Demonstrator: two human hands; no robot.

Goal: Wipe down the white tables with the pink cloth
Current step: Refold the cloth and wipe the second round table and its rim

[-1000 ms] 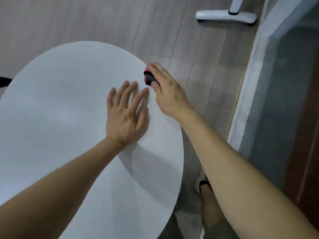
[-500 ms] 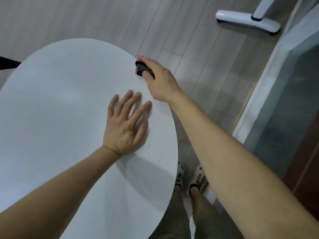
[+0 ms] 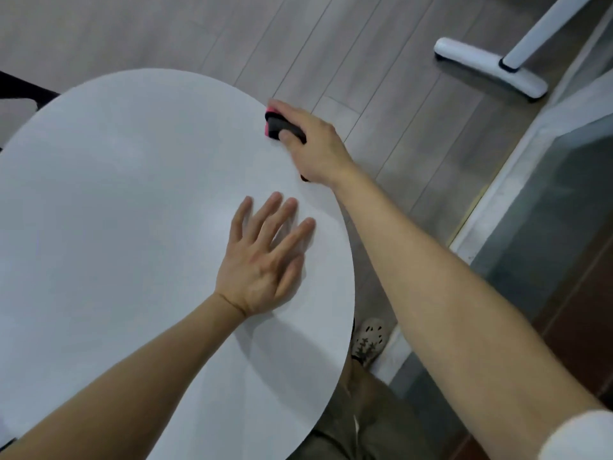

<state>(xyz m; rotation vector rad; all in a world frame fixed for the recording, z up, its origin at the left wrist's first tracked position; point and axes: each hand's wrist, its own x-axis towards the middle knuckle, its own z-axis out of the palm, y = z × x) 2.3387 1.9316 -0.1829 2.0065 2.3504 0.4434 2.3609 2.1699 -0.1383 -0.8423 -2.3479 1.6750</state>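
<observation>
Shifted up the rim to one o'clock, right hand [image 3: 315, 144] grips pink cloth [image 3: 272, 122], left hand [image 3: 262, 263] spread flat on white table [image 3: 116, 210]; sliding past the edge could drop it.

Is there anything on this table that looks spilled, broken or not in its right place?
Nothing stands out. The white table shows no spill or damage. The right hand grips the pink cloth at its far right edge; the left hand rests flat on it.
</observation>
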